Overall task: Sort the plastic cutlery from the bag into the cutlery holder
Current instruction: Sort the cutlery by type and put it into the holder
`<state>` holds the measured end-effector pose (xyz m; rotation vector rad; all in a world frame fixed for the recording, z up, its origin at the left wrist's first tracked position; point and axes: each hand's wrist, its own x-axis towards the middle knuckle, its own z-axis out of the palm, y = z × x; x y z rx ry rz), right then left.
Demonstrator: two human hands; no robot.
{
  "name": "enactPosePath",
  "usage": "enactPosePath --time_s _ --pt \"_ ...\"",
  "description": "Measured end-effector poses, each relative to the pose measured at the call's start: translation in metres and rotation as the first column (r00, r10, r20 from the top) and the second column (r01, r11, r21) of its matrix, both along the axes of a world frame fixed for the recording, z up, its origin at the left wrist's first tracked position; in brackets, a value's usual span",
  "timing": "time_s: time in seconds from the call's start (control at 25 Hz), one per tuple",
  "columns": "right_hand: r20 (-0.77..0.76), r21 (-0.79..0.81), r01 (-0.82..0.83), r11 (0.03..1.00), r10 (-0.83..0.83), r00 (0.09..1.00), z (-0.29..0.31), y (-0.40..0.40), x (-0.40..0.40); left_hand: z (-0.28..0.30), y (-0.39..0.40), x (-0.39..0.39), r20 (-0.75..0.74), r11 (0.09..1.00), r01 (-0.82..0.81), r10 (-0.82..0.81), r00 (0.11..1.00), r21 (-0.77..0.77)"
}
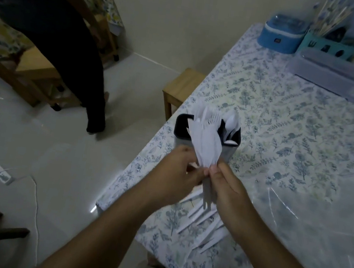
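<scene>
Together, both hands' fingers [213,169] clamp flat white plastic knives [207,147] above the holder [181,130].

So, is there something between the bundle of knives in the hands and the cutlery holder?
Nothing visible stands between them. Both hands, left and right, hold the bundle of white plastic knives just in front of the black cutlery holder. Forks and spoons already fill part of it.

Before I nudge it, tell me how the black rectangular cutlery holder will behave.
The black rectangular cutlery holder stands near the table's edge, tall and narrow, so it could tip floorward. The white plastic cutlery inside probably adds little weight. On the glossy floral tablecloth it may slide easily.
</scene>
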<state>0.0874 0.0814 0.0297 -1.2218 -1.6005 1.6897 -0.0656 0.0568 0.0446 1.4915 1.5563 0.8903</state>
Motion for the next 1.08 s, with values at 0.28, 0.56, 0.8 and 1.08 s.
enactPosePath --time_s 0.28,0.56,0.8,1.08 --pt "0.108 0.354 -0.049 0.934 0.011 0.994 0.068 0.086 -0.069 0.064 0.07 -0.077 -0.237 0.972 0.014 0.043 0.971 0.235" --pt "0.174 0.359 0.03 0.933 -0.099 0.98 0.044 0.118 -0.089 0.024 0.11 -0.109 -0.29 0.946 0.097 -0.003 0.957 0.31" --pt "0.37 0.327 -0.031 0.945 -0.098 0.924 0.027 0.117 -0.095 -0.02 0.107 -0.114 -0.244 0.964 0.102 -0.041 0.969 0.244" --pt "0.586 0.287 -0.162 0.944 -0.04 0.809 0.025 0.116 -0.095 -0.032 0.102 -0.115 -0.29 0.995 0.081 -0.063 0.955 0.051"
